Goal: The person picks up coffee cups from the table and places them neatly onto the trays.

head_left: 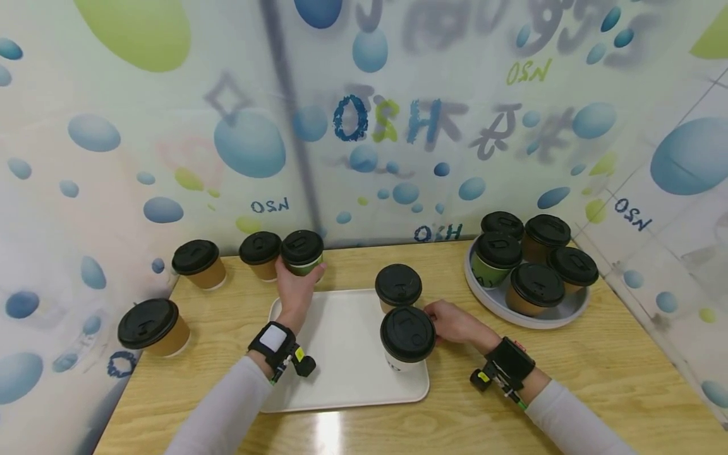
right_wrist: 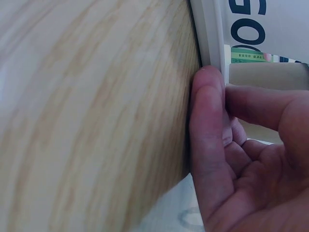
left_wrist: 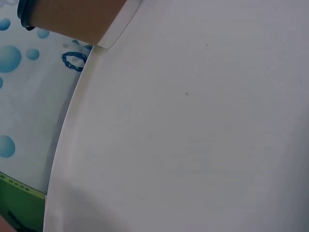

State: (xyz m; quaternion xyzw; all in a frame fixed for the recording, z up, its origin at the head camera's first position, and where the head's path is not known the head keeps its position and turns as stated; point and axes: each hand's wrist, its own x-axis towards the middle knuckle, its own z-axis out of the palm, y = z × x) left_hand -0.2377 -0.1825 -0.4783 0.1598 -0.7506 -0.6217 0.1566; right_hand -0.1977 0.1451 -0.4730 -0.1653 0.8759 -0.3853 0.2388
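Observation:
My left hand (head_left: 297,291) grips a green paper cup (head_left: 307,266) with a black lid, just behind the far edge of the white tray (head_left: 341,360). In the left wrist view only a corner of this green cup (left_wrist: 21,205) shows. At the tray's right side, my right hand (head_left: 457,325) pinches the rim. Its thumb lies over the tray rim (right_wrist: 210,34) and its fingers lie along the outside in the right wrist view. On the tray's right part stand a white printed cup (head_left: 405,363) and a brown cup (head_left: 398,287), both black-lidded.
Brown lidded cups (head_left: 207,275) (head_left: 170,338) stand on the wooden table (head_left: 227,373) left of the tray, and another brown cup (head_left: 264,270) stands beside the held one. At the back right, a round grey tray (head_left: 534,323) holds several lidded cups. A patterned curtain (head_left: 370,183) closes off the back.

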